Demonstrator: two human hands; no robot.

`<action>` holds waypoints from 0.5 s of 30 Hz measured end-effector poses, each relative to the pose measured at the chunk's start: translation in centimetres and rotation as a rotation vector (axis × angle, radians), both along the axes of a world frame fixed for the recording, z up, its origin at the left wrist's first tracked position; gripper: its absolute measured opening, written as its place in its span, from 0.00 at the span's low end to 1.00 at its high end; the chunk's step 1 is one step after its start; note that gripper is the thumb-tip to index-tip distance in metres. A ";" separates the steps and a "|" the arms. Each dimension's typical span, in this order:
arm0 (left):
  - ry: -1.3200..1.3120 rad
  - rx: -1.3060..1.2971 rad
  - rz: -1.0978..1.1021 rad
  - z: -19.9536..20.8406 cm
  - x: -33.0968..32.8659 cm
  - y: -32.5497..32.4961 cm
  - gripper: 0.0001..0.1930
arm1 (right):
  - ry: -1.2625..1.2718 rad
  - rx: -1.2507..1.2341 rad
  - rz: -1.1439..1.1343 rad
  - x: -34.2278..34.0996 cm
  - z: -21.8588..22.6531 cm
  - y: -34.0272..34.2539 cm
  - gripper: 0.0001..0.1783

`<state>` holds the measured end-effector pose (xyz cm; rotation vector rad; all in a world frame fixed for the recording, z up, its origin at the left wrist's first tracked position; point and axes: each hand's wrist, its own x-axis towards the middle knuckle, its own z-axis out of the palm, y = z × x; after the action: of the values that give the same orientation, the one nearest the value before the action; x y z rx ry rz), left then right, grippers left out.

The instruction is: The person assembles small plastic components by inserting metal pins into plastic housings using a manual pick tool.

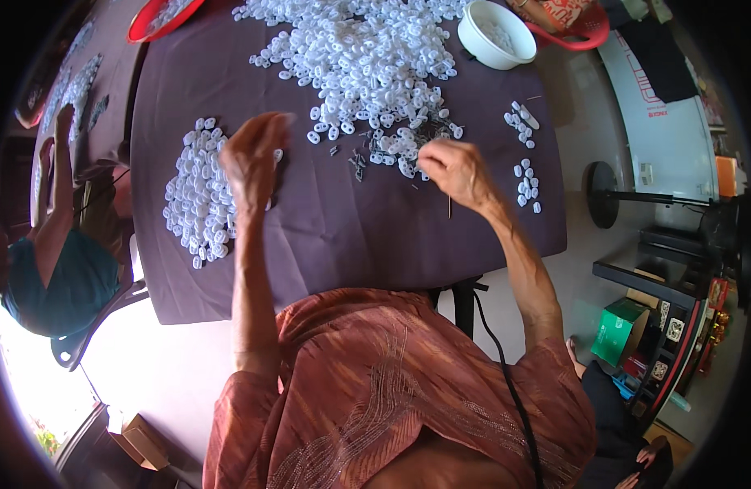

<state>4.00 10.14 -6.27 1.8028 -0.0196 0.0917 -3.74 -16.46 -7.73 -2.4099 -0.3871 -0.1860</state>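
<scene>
My left hand [251,156] hovers over a heap of small white plastic pieces [198,196] on the left of the table covered in purple cloth [343,236]; its fingers are curled, and whether they hold a piece is hidden. My right hand [455,167] is pinched shut at the near edge of a large pile of white plastic pieces [367,57], beside several small dark metal parts [359,161]. A thin metal pin [449,205] lies just below that hand.
A white bowl [496,33] and a red basket [583,28] stand at the far right, another red basket [159,18] at the far left. Two small groups of white pieces [525,155] lie right. Another person in a teal top [61,277] sits left. Shelves [669,318] stand right.
</scene>
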 end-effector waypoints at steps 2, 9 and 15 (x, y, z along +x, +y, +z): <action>-0.297 0.548 0.101 -0.5 -0.5 2.9 0.07 | 0.002 -0.008 -0.028 -1.1 -1.3 0.4 0.03; -0.366 0.865 0.149 -4.3 -1.8 8.2 0.07 | 0.043 -0.261 0.064 -2.9 -2.7 1.2 0.07; -0.421 0.766 0.124 -3.4 -2.3 5.2 0.10 | 0.001 -0.276 0.062 -2.5 -4.0 1.1 0.05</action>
<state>1.74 15.31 -9.72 2.5146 -0.2745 0.6210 -6.26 -15.38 -11.72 -2.6635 -0.5152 -0.1090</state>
